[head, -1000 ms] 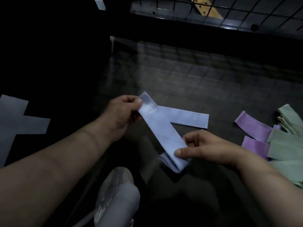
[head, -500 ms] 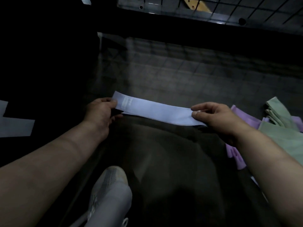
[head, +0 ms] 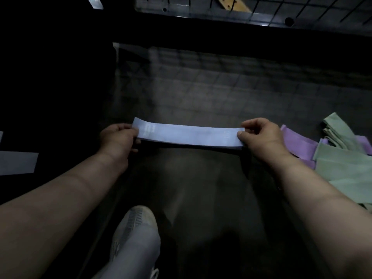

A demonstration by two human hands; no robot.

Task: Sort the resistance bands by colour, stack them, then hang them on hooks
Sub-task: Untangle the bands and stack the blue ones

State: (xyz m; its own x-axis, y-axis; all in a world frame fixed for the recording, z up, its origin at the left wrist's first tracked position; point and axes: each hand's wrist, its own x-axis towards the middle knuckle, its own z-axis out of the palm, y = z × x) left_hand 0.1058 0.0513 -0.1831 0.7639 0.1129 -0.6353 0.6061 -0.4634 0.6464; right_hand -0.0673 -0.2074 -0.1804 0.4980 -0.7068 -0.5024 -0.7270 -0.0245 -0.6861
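At blue band ends: L hand, R hand

Pale blue band between the left grip and the right grip
The band carries a faint whitish print near the left grip, and its lower edge is darker blue. Just past the right grip are lilac purple bands, and farther out sage green bands. Beyond both grips the surface is dark grey with a faint criss-cross pattern. Nearer than the grips is a white shoe with a dark striped panel.
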